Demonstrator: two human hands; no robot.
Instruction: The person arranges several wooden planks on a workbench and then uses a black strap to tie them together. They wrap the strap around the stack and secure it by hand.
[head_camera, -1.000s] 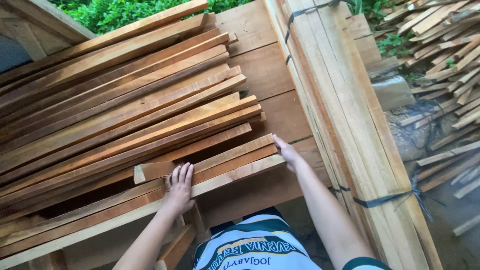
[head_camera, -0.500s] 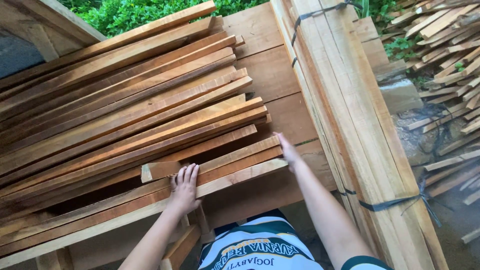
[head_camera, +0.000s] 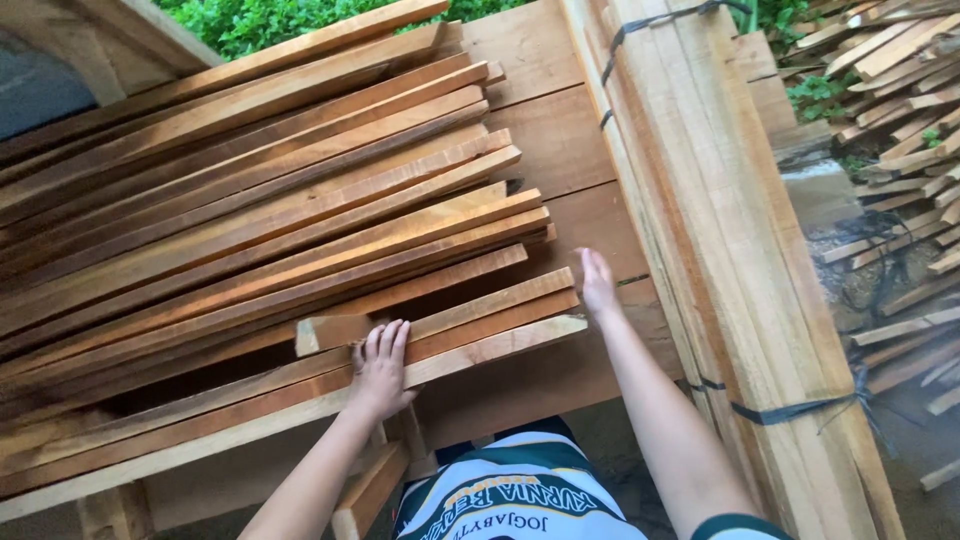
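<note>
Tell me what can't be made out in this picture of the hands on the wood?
- Left hand: palm side is hidden against the slats, head view.
- Slats' far ends: cut off by the left edge.
- Strapped bundle: both ends run out of frame.
- What bears the slats: hidden under the stack.

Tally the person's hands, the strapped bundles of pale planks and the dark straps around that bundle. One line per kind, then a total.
Bare hands, left and right: 2
Strapped bundle of pale wooden planks: 1
Dark straps around it, upper and lower: 2
Total: 5
</note>
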